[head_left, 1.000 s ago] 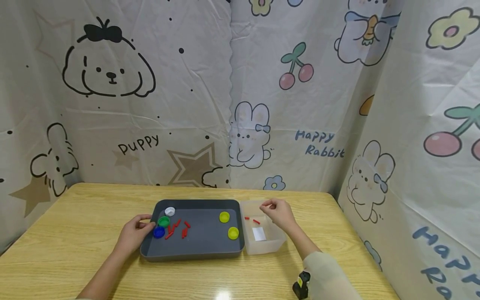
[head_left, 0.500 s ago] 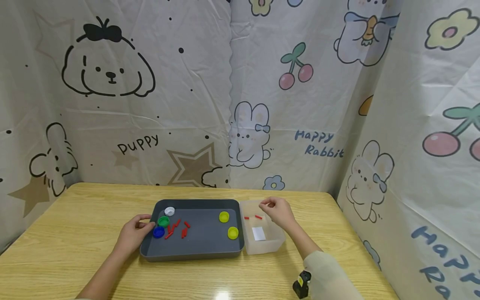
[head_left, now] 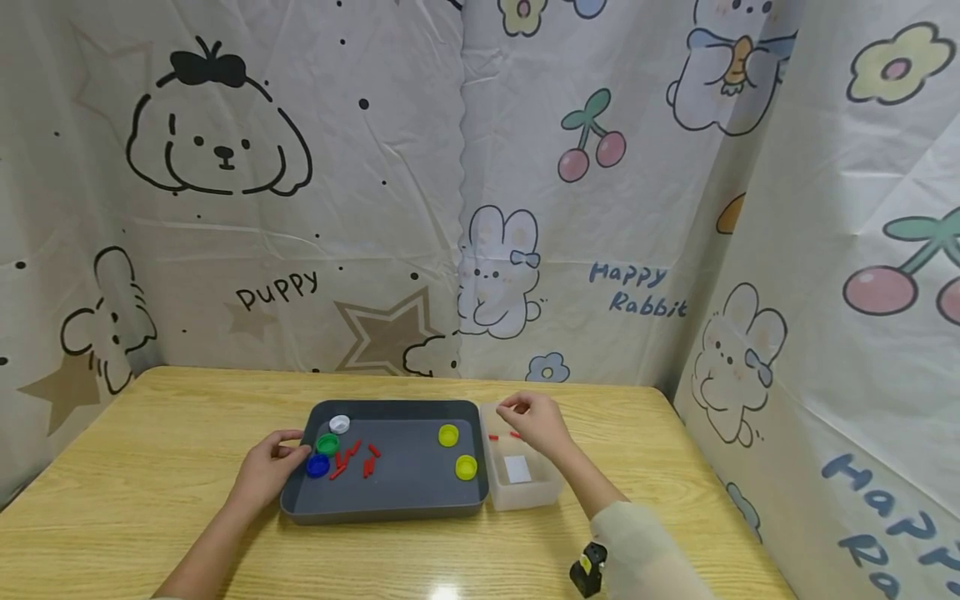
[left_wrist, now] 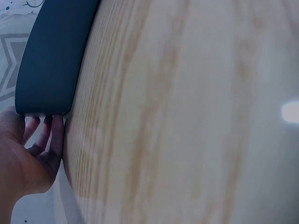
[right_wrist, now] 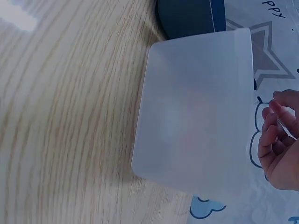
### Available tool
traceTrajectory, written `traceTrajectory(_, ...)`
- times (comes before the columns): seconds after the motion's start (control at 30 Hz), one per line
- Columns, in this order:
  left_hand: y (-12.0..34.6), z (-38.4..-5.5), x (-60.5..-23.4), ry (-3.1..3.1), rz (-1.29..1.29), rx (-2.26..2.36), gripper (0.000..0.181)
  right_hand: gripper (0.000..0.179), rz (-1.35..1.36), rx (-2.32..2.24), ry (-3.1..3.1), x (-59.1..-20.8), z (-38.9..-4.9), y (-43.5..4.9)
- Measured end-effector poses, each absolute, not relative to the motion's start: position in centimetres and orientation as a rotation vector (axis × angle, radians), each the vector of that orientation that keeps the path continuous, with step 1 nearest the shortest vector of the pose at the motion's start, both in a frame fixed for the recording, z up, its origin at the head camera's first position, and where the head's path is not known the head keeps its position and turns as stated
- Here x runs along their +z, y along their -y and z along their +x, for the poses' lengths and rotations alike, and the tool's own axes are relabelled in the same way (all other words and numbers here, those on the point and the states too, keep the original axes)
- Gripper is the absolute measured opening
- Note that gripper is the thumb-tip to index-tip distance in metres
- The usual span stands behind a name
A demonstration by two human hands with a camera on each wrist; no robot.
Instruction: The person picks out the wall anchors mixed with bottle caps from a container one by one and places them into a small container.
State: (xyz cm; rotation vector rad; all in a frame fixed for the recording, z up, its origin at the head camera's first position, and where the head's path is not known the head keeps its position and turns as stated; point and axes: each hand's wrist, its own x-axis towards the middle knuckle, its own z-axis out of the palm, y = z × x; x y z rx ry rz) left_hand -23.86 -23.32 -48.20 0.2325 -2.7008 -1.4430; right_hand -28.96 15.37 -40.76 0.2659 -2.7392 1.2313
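Note:
My left hand (head_left: 272, 468) holds the left wall of the dark grey tray (head_left: 420, 497), fingers against its outside in the left wrist view. Near that side lie a white cap (head_left: 340, 424), a green cap (head_left: 327, 444), a blue cap (head_left: 318, 465) and several short red sticks (head_left: 369, 467). Two yellow caps (head_left: 466, 467) sit at the tray's right. Above the translucent box (head_left: 525, 497) hovers my right hand (head_left: 538, 423), fingers loosely curled and nothing visible between them. Two red sticks (head_left: 493, 437) lie in the box, one partly covered by this hand.
The box stands close against the tray's right side, with a white paper square (head_left: 517, 469) at its front. Both rest on a wooden table (head_left: 360, 558). Printed curtains (head_left: 390, 208) hang behind and to the right.
One red stick in the box shifted and turned between the earlier frames. My right hand has since moved left across the box. The left hand and tray stay put.

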Motion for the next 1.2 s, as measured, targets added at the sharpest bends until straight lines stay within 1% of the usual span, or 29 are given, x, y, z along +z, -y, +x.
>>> traceTrajectory(0.37,23.3,-23.8,-47.9,2.699,0.232,-1.443,0.048,0.012,0.312,1.271,2.756,-40.7,-28.9,-13.6)
traceTrajectory(0.67,23.3,-23.7,-48.0,2.692,0.233,-1.455,0.046,0.015,0.411,1.303,2.777,-41.0,-28.9,-12.4)
traceTrajectory(0.93,23.2,-23.7,-48.1,2.693,0.232,-1.448,0.047,0.012,0.482,1.248,2.769,-40.9,-28.6,-10.9)
traceTrajectory(1.2,23.3,-23.7,-48.1,2.697,0.241,-1.452,0.048,0.012,0.535,1.248,2.809,-41.0,-28.2,-9.6)
